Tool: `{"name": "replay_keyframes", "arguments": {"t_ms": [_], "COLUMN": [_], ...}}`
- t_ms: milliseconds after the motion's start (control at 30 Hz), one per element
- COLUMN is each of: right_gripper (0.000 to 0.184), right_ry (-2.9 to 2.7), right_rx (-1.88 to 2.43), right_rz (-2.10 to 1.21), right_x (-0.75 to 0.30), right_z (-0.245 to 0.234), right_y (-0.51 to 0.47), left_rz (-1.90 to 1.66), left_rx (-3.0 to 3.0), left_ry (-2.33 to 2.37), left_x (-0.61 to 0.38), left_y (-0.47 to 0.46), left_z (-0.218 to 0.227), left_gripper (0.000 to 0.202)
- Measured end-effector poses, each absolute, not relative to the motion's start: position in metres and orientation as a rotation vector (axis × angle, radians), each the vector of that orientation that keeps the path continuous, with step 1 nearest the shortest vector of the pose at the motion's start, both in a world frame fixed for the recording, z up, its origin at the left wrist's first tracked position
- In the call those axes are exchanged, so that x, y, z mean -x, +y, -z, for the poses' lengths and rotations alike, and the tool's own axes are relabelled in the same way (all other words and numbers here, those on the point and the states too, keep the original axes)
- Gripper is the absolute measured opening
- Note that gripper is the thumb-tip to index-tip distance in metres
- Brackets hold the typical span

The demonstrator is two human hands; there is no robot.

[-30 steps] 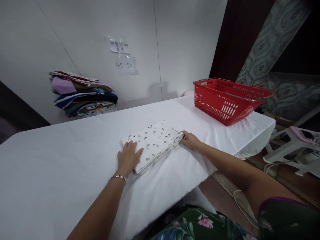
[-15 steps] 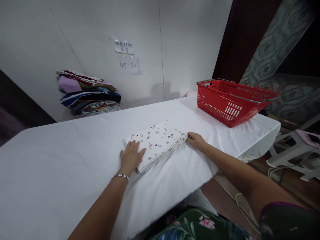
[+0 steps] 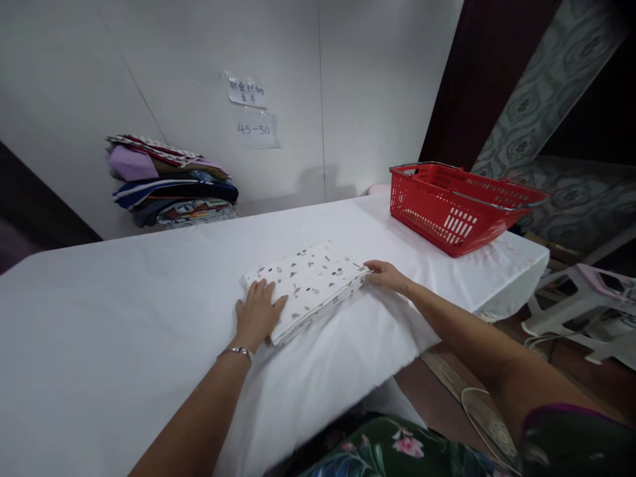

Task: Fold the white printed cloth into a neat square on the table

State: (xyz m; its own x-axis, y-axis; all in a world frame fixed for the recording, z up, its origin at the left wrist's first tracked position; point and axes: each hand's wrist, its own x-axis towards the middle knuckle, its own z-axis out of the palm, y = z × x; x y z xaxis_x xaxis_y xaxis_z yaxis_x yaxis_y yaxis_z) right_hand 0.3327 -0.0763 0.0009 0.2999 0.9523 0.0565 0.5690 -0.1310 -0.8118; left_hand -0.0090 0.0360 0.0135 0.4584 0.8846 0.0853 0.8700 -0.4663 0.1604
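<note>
At frame centre, the left hand (image 3: 257, 317) lies, fingers apart, on the folded printed cloth (image 3: 318, 278). The right hand (image 3: 388, 277) touches its right corner; whether pinching, I cannot tell.

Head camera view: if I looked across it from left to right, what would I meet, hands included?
Stack of folded fabrics, left hand, folded patterned cloth, right hand, red basket, white stool.
</note>
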Motion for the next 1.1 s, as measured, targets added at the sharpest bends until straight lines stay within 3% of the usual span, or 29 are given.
{"name": "replay_keyframes", "arguments": {"t_ms": [700,933,1100], "right_gripper": [0.017,0.020,0.034], "right_ry": [-1.249,-1.333,-1.571], "right_rx": [1.941,1.933,1.728], "right_rz": [-0.370,-0.330,-0.059], "right_x": [-0.324,-0.324,-0.301], "right_z": [0.017,0.003,-0.013], "right_y": [-0.074,-0.083,-0.083], "left_rz": [-0.239,-0.231,-0.227], "left_rx": [-2.579,-2.598,-2.581], "left_ry": [1.572,1.562,1.584], "left_x": [0.008,0.009,0.008], "left_y": [0.034,0.035,0.035], "left_z": [-0.017,-0.015,-0.014], "left_gripper": [0.056,0.055,0.057]}}
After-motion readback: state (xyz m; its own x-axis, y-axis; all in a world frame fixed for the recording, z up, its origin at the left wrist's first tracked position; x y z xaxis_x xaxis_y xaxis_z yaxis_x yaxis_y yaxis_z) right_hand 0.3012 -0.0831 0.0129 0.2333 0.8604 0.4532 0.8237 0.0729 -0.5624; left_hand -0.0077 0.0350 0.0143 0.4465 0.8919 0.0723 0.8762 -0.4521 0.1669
